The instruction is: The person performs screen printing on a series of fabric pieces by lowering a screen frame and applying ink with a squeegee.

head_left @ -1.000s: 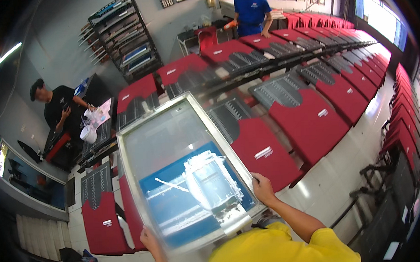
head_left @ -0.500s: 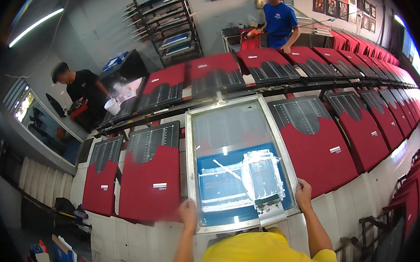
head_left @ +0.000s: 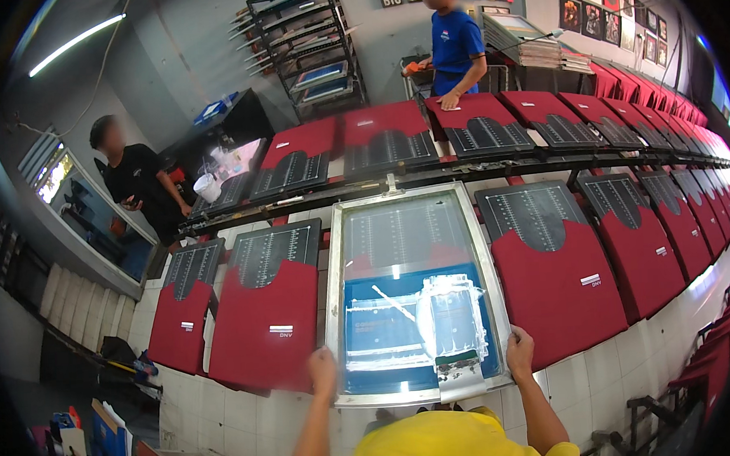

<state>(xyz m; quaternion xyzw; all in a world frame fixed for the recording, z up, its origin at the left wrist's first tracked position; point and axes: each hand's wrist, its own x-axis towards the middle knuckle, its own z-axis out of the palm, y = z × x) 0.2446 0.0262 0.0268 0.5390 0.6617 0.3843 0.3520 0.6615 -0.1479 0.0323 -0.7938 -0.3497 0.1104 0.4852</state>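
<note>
Both my hands hold a metal-framed printing screen (head_left: 333, 287) by its lower sides. My left hand (head_left: 322, 372) is closed at the left edge, and my right hand (head_left: 520, 352) grips the right edge. The screen's mesh is clear in its upper half and blue below, with white tape bordering part of it. A squeegee (head_left: 461, 377) with a pale metal handle rests on the mesh near the lower right. Through the mesh a dark board with red fabric shows under the screen. Whether the screen touches the board I cannot tell.
Boards with red fabric panels (head_left: 554, 288) line both sides of a long dark rail (head_left: 298, 203). A white tub (head_left: 207, 188) stands at the far left. Across the rail are a person in blue (head_left: 457, 46) touching a panel and a person in black (head_left: 135, 178).
The view has shifted slightly. The person in blue has moved left along the panels; the person in black stands more upright. My hands keep their hold on the screen.
</note>
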